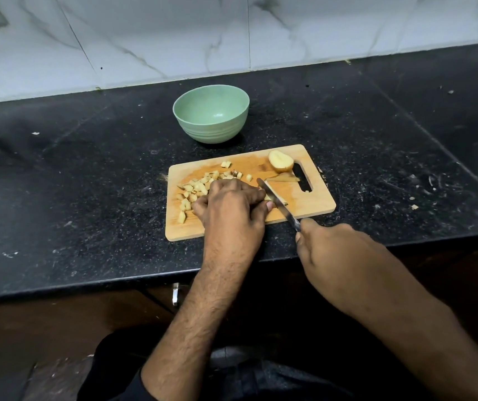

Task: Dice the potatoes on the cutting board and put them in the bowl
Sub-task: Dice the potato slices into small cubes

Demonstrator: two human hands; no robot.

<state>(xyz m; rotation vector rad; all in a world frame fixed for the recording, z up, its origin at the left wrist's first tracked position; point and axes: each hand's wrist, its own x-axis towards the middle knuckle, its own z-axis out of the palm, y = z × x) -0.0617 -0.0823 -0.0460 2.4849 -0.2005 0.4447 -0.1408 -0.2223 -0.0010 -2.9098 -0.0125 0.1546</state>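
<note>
A wooden cutting board (316, 198) lies on the black counter. Several potato dice (196, 188) are scattered on its left half. A halved potato (280, 161) sits at its far right corner, with a thin potato slice (284, 178) just in front. My left hand (232, 211) is curled over a potato piece mid-board, which is mostly hidden under the fingers. My right hand (336, 256) grips the handle of a knife (278, 202), whose blade lies against the left hand's fingertips. The green bowl (211, 112) stands behind the board with nothing in it.
The black stone counter (87, 183) has crumbs and scuffs. A marble-tiled wall (174, 33) rises behind it. The counter's front edge runs just below the board, with a dark cabinet and a metal handle (175, 293) underneath.
</note>
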